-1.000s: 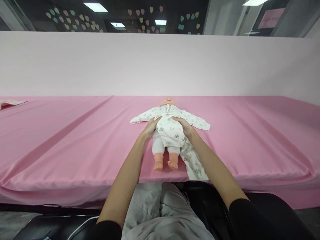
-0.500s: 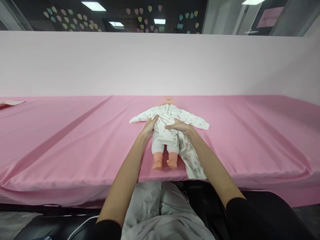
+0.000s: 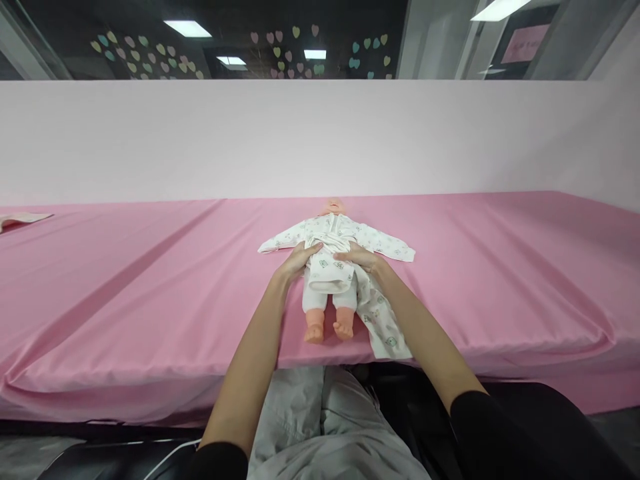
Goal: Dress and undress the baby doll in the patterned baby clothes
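Pink-covered worktop (image 3: 150, 280) spanned the full width, pale pink partition wall (image 3: 320, 140) right behind it, glass above with pastel paper hearts (image 3: 150, 57) stuck on. Pink sign (image 3: 531, 43) top right, writing too small to read. No brand or label legible anywhere.

Baby doll (image 3: 330, 280) lay face up near the worktop's front edge, head toward the wall, bare feet toward the wearer. Printed white romper (image 3: 345, 243) around it: both sleeves spread flat to either side, front panel bunched over the belly, one loose leg panel trailing off at the doll's side by the right forearm, down to the worktop edge. Small animal print on the fabric, no text made out.

Left hand (image 3: 299, 259) on the doll's waist, fingers curled onto the folded fabric edge. Right hand (image 3: 360, 257) on the opposite side of the waist, fingers laid over the same fold. Whether gripping or merely pressing: cannot tell for either.

Judged step: mid-dressing, front flap being gathered and seated across the torso. Next move would likely call for holding the flap taut, then bringing the loose leg panel over the legs.

Small pale cloth (image 3: 23, 219) at far left edge, well apart.
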A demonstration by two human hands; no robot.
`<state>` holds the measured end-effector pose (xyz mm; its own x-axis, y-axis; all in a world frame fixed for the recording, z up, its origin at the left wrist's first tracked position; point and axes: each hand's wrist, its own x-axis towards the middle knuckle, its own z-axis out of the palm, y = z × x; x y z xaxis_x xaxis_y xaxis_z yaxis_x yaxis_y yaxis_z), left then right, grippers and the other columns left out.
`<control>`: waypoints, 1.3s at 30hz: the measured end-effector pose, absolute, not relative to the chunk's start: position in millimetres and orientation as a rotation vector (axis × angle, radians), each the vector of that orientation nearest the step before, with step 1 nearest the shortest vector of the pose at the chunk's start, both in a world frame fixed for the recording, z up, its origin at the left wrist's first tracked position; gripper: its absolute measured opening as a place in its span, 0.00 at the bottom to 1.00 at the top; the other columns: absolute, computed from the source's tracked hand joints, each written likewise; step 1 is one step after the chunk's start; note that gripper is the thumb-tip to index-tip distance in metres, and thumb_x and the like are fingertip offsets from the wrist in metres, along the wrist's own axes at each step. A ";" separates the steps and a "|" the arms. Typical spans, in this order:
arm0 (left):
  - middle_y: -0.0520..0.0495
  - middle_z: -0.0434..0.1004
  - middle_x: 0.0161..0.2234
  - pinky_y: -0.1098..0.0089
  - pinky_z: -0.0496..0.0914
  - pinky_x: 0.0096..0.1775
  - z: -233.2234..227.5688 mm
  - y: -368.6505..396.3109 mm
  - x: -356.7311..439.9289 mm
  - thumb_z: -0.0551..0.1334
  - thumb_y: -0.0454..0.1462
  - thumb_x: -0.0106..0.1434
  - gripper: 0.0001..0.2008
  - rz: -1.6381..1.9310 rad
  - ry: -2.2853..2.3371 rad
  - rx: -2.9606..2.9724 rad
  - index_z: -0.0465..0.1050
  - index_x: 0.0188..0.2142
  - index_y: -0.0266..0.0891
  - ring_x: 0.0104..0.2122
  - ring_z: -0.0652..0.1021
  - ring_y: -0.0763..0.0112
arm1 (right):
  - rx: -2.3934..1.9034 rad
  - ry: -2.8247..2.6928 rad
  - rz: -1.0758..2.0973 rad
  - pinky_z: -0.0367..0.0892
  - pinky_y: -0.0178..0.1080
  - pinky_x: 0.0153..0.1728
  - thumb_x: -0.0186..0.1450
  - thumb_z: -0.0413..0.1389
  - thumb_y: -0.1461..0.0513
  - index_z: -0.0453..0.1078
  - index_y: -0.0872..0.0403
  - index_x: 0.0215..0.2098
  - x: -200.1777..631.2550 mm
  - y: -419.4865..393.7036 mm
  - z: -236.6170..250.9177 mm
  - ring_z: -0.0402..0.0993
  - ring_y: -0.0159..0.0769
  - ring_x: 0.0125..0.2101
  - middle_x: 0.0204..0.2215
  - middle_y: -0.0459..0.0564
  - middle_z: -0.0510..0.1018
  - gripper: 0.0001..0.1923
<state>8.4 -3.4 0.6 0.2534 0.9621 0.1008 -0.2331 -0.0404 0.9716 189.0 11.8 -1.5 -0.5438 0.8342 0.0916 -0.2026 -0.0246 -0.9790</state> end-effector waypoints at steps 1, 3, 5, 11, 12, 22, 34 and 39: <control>0.38 0.77 0.41 0.65 0.72 0.38 0.4 -3.7 8.4 0.67 0.41 0.50 0.23 1.166 0.805 1.202 0.70 0.44 0.33 0.38 0.78 0.60 | -0.665 -1.521 1.696 0.71 0.39 0.42 0.45 0.67 0.66 0.67 0.55 0.46 189.7 9.9 -0.4 0.75 0.38 0.39 0.42 0.51 0.77 0.30; 0.38 0.77 0.41 0.65 0.72 0.40 -0.3 -4.4 8.2 0.67 0.42 0.51 0.22 1.182 0.800 1.202 0.70 0.44 0.33 0.39 0.77 0.60 | -0.632 -1.534 1.706 0.71 0.38 0.41 0.44 0.67 0.68 0.68 0.55 0.46 190.4 8.7 -0.5 0.75 0.37 0.38 0.41 0.51 0.78 0.30; 0.38 0.76 0.42 0.65 0.72 0.41 -0.6 -5.3 8.0 0.68 0.42 0.50 0.23 1.191 0.814 1.244 0.70 0.44 0.34 0.40 0.77 0.60 | -0.646 -1.454 1.699 0.72 0.38 0.39 0.45 0.66 0.68 0.68 0.55 0.45 190.3 11.0 -3.8 0.76 0.37 0.36 0.39 0.51 0.78 0.28; 0.41 0.77 0.40 0.64 0.71 0.43 2.2 -6.9 9.6 0.69 0.40 0.46 0.25 1.147 0.927 1.353 0.71 0.44 0.34 0.40 0.76 0.60 | -0.624 -1.341 1.665 0.72 0.38 0.36 0.42 0.64 0.71 0.68 0.55 0.45 189.1 21.6 -13.8 0.76 0.38 0.33 0.36 0.49 0.79 0.31; 0.40 0.77 0.41 0.64 0.70 0.44 2.6 -6.7 10.4 0.69 0.40 0.47 0.24 1.147 0.926 1.345 0.71 0.43 0.33 0.41 0.76 0.59 | -0.592 -1.339 1.675 0.72 0.39 0.36 0.42 0.63 0.71 0.68 0.55 0.44 188.8 21.8 -13.2 0.76 0.38 0.33 0.36 0.49 0.79 0.30; 0.39 0.74 0.46 0.61 0.66 0.51 6.5 -13.7 11.2 0.71 0.37 0.43 0.32 1.175 0.829 1.405 0.67 0.48 0.36 0.49 0.72 0.57 | -0.600 -1.379 1.796 0.73 0.38 0.34 0.49 0.63 0.65 0.68 0.58 0.42 198.4 16.9 -10.7 0.76 0.38 0.33 0.33 0.52 0.79 0.21; 0.41 0.77 0.40 0.63 0.71 0.43 9.4 -16.8 8.3 0.68 0.39 0.47 0.26 1.115 0.849 1.335 0.68 0.47 0.35 0.40 0.77 0.61 | -0.609 -1.493 1.723 0.71 0.36 0.34 0.47 0.65 0.63 0.71 0.56 0.41 190.6 19.9 -9.6 0.74 0.34 0.28 0.26 0.47 0.79 0.23; 0.40 0.75 0.45 0.64 0.68 0.47 7.6 -12.8 10.5 0.66 0.43 0.51 0.24 1.149 0.910 1.442 0.70 0.46 0.36 0.46 0.74 0.59 | -0.608 -1.392 1.776 0.69 0.32 0.24 0.50 0.64 0.58 0.70 0.56 0.39 194.1 19.1 -8.3 0.67 0.27 0.17 0.16 0.41 0.73 0.20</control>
